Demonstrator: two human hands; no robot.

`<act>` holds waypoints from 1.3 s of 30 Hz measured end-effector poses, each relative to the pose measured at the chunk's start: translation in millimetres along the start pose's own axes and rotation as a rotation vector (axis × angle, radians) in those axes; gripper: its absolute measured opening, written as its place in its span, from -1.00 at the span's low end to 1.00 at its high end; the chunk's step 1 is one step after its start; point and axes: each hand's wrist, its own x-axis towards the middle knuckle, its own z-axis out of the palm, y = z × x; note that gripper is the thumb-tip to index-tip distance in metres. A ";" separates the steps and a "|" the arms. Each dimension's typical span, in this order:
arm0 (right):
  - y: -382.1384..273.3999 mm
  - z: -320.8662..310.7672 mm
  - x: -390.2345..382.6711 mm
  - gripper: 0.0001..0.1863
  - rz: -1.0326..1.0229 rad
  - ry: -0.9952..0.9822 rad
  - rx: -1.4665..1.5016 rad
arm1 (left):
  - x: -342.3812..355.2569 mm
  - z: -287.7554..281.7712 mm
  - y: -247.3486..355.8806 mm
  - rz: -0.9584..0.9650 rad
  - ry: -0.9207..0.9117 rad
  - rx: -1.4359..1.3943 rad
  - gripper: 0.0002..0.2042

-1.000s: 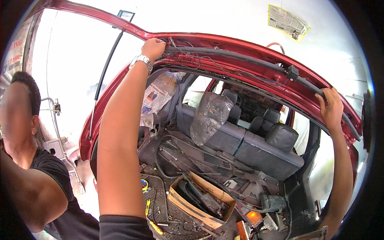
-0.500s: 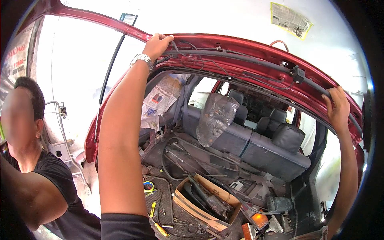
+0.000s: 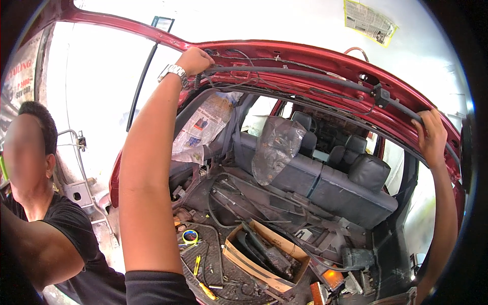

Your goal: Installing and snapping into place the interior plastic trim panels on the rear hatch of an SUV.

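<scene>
Over the open rear of a vehicle is a red metal frame [image 3: 305, 58], with a dark grey tube [image 3: 310, 79] and thin black wiring [image 3: 259, 66] along its inner side. My left hand [image 3: 195, 61], wearing a metal watch [image 3: 175, 73], is at the frame's left corner by the tube's end. Its fingers are closed together among the wires; what they pinch is too small to make out. My right hand [image 3: 432, 134] is wrapped round the tube near its right end. Between the hands, a black block [image 3: 378, 95] is fixed on the tube.
Below are an open cardboard box [image 3: 236, 254] of dark parts, yellow tape [image 3: 190, 237], yellow cutters [image 3: 197, 265], an orange lamp [image 3: 333, 277] and grey seats [image 3: 345, 198] with a clear plastic bag [image 3: 278, 150]. A person [image 3: 66, 229] in black stands close at left, beside a black strut [image 3: 142, 86].
My left hand has moved slightly down and left from the frame's upper edge to the wiring. My right hand keeps its hold on the tube. The view has shifted slightly.
</scene>
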 end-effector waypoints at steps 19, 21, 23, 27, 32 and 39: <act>-2.6 6.9 -5.3 -0.86 -0.030 0.003 0.029 | 9.8 28.3 -0.3 -0.078 0.396 -0.109 -0.72; -1.8 7.7 -5.0 -0.86 -0.048 0.028 0.020 | 7.8 20.1 -2.7 -0.164 0.307 -0.500 -0.72; -1.2 5.9 -7.9 -0.86 -0.020 0.013 0.020 | -0.9 19.9 5.2 -0.154 0.303 -0.626 -0.74; -0.4 6.0 -7.3 -0.85 -0.041 0.007 0.018 | -15.9 11.4 12.6 -0.246 0.431 -0.800 -0.77; 1.6 8.3 -8.0 -0.84 -0.040 0.010 0.008 | -27.8 -9.3 15.3 -0.103 0.719 -1.081 -0.80; 3.5 9.1 -7.3 -0.84 -0.023 0.035 0.000 | -47.2 -12.5 32.9 0.067 0.501 -1.203 -0.89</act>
